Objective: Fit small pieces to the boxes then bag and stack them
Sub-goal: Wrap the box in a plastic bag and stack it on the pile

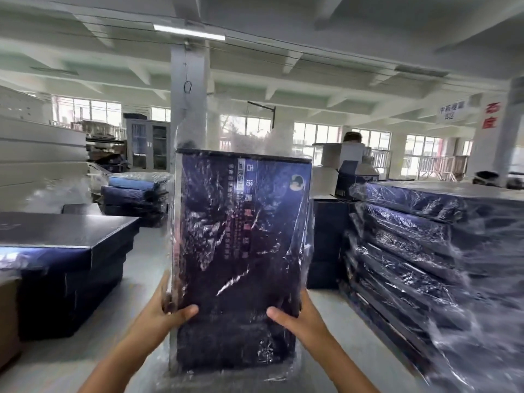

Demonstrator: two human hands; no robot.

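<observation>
- Both hands are gripping the box (243, 236). The left hand (167, 310) and right hand (295, 313) clamp its lower side edges, with thumbs flat on the front and the other fingers (166, 282) curled round the sides and mostly hidden.
- The box stands upright between the fingers, already inside a clear bag (241, 134). Its bottom edge is at or just off the bench (141, 279), can't tell which.
- Biggest risk imo is that the fingers are on plastic, not cardboard. The film looks slick and wrinkly, so the box could slide down inside the bag or twist out of the grip when it gets tipped flat.
- The grip is also low and most of the box sits above the fingers. If it leans away it's top-heavy and could flop forward.
- The bag's loose open end sticks up well above the fingers. It could snag or bunch under the box when it's laid down, and then it'd sit crooked.
- Right of the fingers is the bagged stack (411, 245), which is tall and shiny. Plastic on plastic could let a new box skate off if it isn't squared up.
- Left of the fingers is a bare stack (71, 251) of unbagged boxes.
- Further out the bench is pale grey, and beyond it there's a white pillar (188, 95), rows of windows (312, 134) and more stacks. It's a big, bright workshop.
</observation>
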